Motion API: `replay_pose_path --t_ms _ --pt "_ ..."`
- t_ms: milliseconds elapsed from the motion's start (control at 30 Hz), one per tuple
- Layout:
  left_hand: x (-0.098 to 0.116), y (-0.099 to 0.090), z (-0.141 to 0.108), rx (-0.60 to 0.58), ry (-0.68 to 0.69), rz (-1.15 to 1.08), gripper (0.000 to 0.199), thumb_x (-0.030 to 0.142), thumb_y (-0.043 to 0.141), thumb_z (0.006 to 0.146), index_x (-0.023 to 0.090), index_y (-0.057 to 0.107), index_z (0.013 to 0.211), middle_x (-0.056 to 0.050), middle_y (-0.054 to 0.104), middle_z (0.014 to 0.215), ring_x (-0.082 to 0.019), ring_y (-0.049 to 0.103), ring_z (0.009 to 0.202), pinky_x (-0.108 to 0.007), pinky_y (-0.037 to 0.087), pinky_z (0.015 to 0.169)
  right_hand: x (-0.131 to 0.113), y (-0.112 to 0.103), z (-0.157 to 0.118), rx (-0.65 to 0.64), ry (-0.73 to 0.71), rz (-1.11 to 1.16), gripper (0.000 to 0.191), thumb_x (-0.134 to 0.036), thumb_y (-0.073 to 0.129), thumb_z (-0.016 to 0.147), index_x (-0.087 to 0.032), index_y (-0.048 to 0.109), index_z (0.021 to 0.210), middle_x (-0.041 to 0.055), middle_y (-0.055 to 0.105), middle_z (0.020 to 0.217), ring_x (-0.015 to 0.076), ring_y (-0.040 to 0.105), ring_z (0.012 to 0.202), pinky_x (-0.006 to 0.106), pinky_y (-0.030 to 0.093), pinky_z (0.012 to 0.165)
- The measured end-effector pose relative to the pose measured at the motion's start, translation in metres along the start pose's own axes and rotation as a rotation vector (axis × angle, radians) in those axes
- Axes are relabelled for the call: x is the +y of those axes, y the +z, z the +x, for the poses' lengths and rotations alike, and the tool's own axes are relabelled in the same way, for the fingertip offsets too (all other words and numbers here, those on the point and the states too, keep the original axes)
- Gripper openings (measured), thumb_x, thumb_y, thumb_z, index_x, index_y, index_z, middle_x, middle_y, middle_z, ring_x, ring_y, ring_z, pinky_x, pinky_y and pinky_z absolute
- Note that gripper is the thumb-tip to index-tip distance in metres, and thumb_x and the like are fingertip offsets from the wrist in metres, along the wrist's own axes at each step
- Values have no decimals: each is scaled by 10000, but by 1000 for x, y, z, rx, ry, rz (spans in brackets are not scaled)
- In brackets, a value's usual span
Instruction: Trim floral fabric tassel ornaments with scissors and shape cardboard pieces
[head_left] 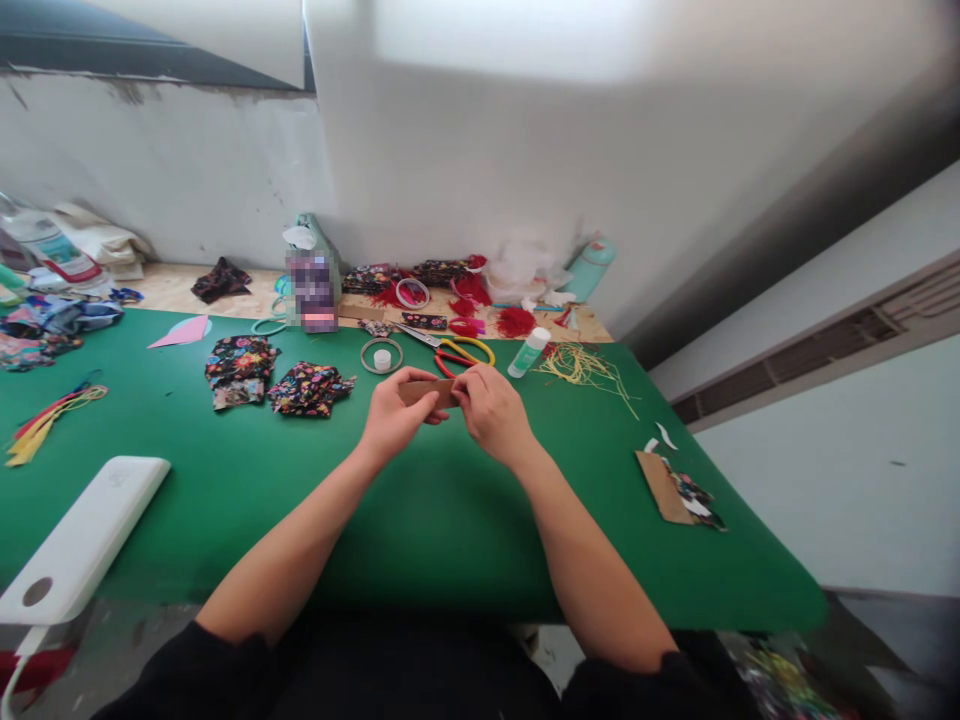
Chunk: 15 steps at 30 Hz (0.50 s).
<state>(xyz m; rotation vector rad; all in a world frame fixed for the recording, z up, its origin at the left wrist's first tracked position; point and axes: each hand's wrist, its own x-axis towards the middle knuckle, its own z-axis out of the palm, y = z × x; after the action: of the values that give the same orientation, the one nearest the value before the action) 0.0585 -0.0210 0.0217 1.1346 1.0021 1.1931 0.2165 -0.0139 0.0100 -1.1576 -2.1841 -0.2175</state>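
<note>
Between both hands, above the green table top, I hold a small brown cardboard strip (pixel 426 392). My left hand (pixel 399 408) is closed on its left part, thumb across the front. My right hand (pixel 491 408) pinches the right end, and its fingertips partly hide that end. Just beyond the hands lie scissors (pixel 452 350) with yellow and red handles, blades partly apart. A grey ring (pixel 381 356) lies beside them with a small white cap (pixel 382 360) inside it. To the right is a glue stick (pixel 529 352) with a green and white body.
Folded floral fabric pieces (pixel 311 389) lie left of my hands. Yellow cords (pixel 581 368) spread at the right, near red tassels (pixel 516 321). Cardboard with fabric scraps (pixel 666 488) sits near the right edge. A white power bank (pixel 86 540) with a cable is at the left front.
</note>
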Motion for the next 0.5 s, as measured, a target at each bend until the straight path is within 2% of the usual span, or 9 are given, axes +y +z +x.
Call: replay_pose_path --t_ms 233,500 --pt "5 0 0 11 -61 -45 343 273 742 625 109 564 868 -43 653 614 -203 672 513 -268 573 502 0 -4 0 -27 9 162 153 -119 374 893 -197 500 856 96 517 843 229 483 806 374 466 723" --pt "9 -2 1 4 -104 -76 298 204 713 633 105 563 871 -46 660 592 -200 665 494 -264 560 498 3 -4 0 -33 -15 303 133 -102 394 888 -214 441 832 66 485 829 203 485 785 356 456 718"
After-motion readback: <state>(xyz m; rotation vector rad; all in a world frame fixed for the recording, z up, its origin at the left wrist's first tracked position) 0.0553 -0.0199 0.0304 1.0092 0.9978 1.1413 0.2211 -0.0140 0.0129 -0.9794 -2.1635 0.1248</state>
